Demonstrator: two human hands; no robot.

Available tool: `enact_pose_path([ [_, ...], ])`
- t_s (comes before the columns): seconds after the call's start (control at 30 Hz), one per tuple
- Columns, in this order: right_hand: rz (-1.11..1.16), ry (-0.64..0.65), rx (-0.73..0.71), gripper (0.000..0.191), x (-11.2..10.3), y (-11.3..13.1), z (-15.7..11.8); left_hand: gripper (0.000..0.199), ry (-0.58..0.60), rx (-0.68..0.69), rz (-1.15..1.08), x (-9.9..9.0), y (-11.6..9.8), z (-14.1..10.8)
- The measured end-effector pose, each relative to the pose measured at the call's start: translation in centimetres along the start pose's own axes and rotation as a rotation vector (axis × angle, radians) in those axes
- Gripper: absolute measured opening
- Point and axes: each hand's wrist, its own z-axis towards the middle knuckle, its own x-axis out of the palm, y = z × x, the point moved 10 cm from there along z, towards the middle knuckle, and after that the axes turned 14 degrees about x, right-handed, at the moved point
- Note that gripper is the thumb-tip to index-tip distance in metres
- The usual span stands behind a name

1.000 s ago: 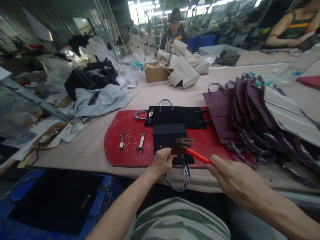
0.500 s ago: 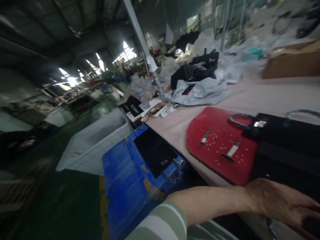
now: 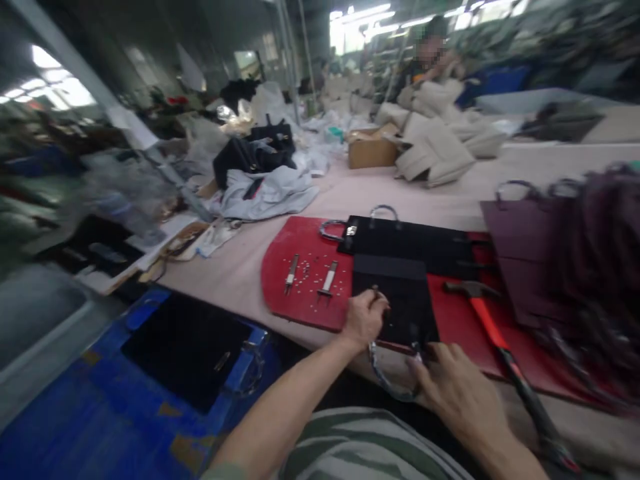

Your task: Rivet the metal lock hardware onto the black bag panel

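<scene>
Blk panel (image 3: pixel 407 303) at red board's (image 3: pixel 453 323) near edge, betw. hands; handle (image 3: pixel 383 379) overhangs that edge. L hand (image 3: pixel 364 319) farther onto panel, fingers curled, hold unclear. R hand (image 3: pixel 457 387) at panel's near-R corner, fingers part-bent, grip can't be told. Hammer (image 3: pixel 493 327) R.

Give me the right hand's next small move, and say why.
Probably the right hand should steady the wrapped handle: it is beside the handle's end at the near edge of the black panel, the left hand is at that panel's left side, and the hammer lies free of both.
</scene>
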Motion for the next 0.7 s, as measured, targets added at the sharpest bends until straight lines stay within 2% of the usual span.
enact_pose_path([
  [0.07, -0.05, 0.061, 0.134, 0.02, 2.0, -0.3, -1.2, 0.022, -0.108, -0.168, -0.104, -1.6, 1.8, 0.2],
  [0.17, 0.064, 0.241, 0.328, 0.017, 5.1, -1.4, -1.6, 0.024, -0.157, -0.169, 0.078, -5.2, 2.2, 1.9],
  [0.27, 0.379, 0.282, 0.387, 0.014, 6.0, -2.2, -1.6, 0.026, -0.094, -0.116, 0.466, -8.7, 1.7, 3.8],
  [0.33, 0.602, 0.297, 0.386, 0.016, 6.2, -2.6, -1.8, 0.025, 0.016, -0.132, 0.695, -9.8, 1.8, 4.5],
  [0.43, 0.877, 0.412, 0.423, 0.022, 7.0, -2.5, -2.4, 0.022, 0.194, -0.193, 0.906, -9.8, 2.7, 4.5],
  [0.5, 0.995, 0.479, 0.467, 0.026, 7.2, -2.4, -2.7, 0.021, 0.271, -0.207, 0.976, -9.2, 3.1, 4.2],
  [0.57, 1.064, 0.488, 0.491, 0.03, 6.8, -2.4, -2.7, 0.021, 0.328, -0.192, 1.014, -8.4, 3.2, 4.0],
  [0.63, 1.101, 0.481, 0.501, 0.032, 6.5, -2.7, -2.8, 0.02, 0.361, -0.16, 1.024, -7.6, 3.0, 4.0],
  [0.7, 1.133, 0.499, 0.513, 0.035, 6.6, -3.3, -3.3, 0.023, 0.301, -0.14, 0.987, -7.6, 2.1, 4.4],
])
